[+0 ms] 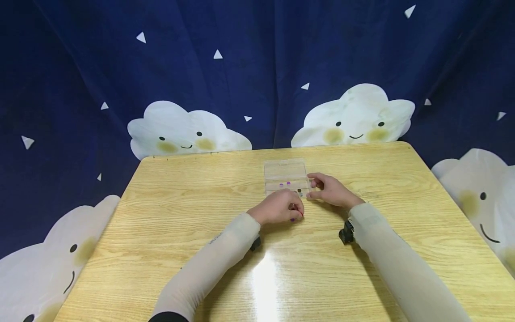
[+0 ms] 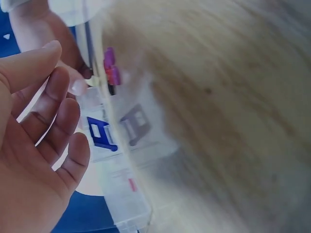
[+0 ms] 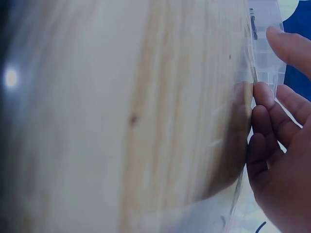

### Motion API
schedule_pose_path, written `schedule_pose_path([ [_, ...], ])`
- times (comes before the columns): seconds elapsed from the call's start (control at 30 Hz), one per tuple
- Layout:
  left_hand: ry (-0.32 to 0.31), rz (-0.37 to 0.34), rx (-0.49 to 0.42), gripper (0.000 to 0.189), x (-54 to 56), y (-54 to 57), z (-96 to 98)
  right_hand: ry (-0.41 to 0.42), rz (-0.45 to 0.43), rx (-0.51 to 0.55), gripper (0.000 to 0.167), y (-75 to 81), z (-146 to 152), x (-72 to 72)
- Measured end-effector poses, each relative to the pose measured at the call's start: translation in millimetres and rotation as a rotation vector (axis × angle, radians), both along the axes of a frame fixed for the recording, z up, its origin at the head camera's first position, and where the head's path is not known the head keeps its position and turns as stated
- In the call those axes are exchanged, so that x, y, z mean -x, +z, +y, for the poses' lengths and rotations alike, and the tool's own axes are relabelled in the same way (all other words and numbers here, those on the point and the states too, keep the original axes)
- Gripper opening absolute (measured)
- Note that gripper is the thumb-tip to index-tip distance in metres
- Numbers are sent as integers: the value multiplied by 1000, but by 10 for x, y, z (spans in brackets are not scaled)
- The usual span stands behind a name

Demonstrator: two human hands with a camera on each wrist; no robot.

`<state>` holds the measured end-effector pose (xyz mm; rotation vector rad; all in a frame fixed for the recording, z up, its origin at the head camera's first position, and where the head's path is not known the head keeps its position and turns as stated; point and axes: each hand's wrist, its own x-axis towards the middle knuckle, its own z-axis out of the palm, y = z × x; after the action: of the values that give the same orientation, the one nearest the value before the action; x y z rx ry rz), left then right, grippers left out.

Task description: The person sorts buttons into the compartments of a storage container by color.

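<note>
A clear plastic box [image 1: 270,187] lies on the table with its lid [image 1: 284,169] raised at the back. Small purple pieces [image 1: 288,183] and dark ones sit inside it. My right hand [image 1: 331,191] holds the box's right end, thumb at the front corner and fingers farther back. My left hand [image 1: 279,207] hovers in front of the box with loosely curled fingers; the left wrist view shows nothing between them. By its fingertips are a purple piece [image 1: 292,219] and a red piece [image 1: 301,214]. A blue frame-like piece [image 2: 101,133] shows at the box in the left wrist view.
The wooden table [image 1: 181,201] reaches back to a dark blue curtain [image 1: 181,67] printed with clouds. Black wrist-worn cameras, one of them the right wrist camera [image 1: 346,232], hang beneath the sleeves close to the tabletop.
</note>
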<state>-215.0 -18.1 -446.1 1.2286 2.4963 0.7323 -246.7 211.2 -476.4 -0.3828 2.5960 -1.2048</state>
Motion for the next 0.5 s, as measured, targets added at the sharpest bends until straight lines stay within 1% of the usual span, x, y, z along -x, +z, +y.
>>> schedule_pose_path([
  [0.23, -3, -1, -49, 5, -19, 78, -21, 9, 15, -3, 70, -2, 2, 6],
  [0.4, -16, 46, -64, 5, -28, 140, -51, 7, 11, -6, 70, -10, 5, 14],
  [0.5, -13, 65, -64, 5, -19, 169, -78, 5, 7, -11, 71, -9, 4, 12],
])
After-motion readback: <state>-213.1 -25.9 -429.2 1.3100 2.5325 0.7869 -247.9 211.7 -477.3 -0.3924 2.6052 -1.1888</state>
